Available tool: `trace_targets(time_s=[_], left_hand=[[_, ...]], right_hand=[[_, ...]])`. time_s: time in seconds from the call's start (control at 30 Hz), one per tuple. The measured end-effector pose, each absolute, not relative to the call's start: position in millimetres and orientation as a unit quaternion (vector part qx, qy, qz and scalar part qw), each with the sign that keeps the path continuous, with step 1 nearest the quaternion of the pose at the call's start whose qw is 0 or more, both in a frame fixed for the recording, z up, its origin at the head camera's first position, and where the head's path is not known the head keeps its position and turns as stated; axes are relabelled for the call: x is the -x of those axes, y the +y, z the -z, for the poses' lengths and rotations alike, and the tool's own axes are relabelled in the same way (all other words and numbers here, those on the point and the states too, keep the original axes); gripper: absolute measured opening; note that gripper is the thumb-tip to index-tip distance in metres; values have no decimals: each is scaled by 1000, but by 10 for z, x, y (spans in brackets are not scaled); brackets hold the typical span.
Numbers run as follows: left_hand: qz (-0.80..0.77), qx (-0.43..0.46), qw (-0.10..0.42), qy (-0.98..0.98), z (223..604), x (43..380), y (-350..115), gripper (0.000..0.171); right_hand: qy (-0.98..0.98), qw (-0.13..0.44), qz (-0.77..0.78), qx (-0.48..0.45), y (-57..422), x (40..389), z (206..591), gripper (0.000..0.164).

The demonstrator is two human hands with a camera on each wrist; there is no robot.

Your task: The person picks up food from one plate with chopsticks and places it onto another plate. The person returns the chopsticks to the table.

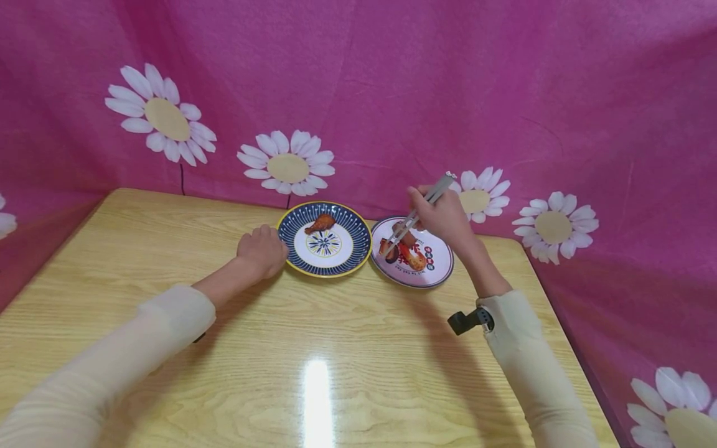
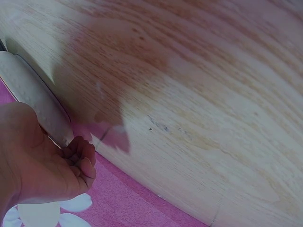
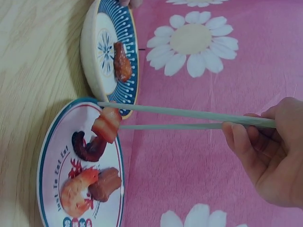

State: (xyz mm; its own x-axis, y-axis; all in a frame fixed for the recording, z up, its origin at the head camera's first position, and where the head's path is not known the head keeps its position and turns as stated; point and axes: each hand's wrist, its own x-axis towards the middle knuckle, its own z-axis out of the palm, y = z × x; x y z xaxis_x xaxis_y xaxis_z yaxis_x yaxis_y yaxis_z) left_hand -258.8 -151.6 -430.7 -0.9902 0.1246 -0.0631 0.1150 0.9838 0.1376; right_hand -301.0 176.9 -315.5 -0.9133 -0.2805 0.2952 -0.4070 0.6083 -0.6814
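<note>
In the head view my right hand (image 1: 445, 214) holds a pair of chopsticks (image 3: 189, 112). Between their tips is a red-and-white piece of pork belly (image 3: 106, 125), over the white oval plate (image 1: 439, 258). That plate carries a shrimp (image 3: 78, 194), a brown meat chunk (image 3: 105, 184) and a dark, glossy curled piece (image 3: 88, 149). My left hand (image 1: 263, 251) grips the left rim of the blue-patterned plate (image 1: 288, 233) with curled fingers. A chicken drumstick (image 1: 321, 223) lies on that plate. Seen from the left wrist, the plate's pale underside (image 2: 35, 90) partly hides behind the hand.
Both plates stand side by side near the back edge of a wooden table (image 1: 269, 373). Behind it hangs a magenta cloth (image 1: 392, 93) printed with large white daisies. A black wrist device (image 1: 470, 320) sits at the right cuff.
</note>
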Motion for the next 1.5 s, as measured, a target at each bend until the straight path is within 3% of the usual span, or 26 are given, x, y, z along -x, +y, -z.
trace_targets(time_s=[1.5], left_hand=[[-67, -56, 42, 995, 4296, 2587, -1513, 38]], right_hand=[[-927, 47, -335, -161, 2048, 2996, 3341, 38]])
